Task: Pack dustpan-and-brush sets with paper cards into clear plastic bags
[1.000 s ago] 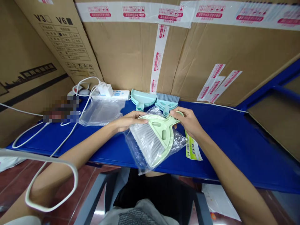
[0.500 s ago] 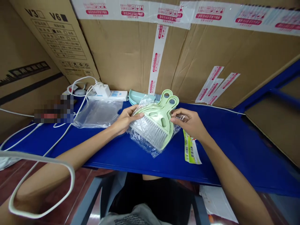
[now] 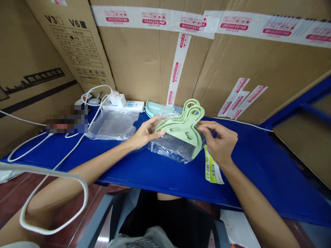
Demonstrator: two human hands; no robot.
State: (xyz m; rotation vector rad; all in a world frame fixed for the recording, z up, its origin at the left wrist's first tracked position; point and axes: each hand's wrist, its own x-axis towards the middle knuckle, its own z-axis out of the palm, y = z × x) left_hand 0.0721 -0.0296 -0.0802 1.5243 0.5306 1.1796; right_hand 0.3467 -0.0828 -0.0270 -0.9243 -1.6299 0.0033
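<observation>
At the blue table (image 3: 144, 172), hands (image 3: 145, 133) (image 3: 220, 142) grip clear plastic (image 3: 165, 153) around a pale-green brush (image 3: 182, 133) and dustpan (image 3: 198, 150), handles (image 3: 193, 111) exposed.

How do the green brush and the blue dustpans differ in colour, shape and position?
Colour: the green brush is pale green; the blue dustpans are light blue.
Shape: the green brush has grey bristles; the blue dustpans show smooth edges.
Position: the green brush is in the left hand; the blue dustpans sit behind it, partly hidden.
Shared: both are pale.
</observation>
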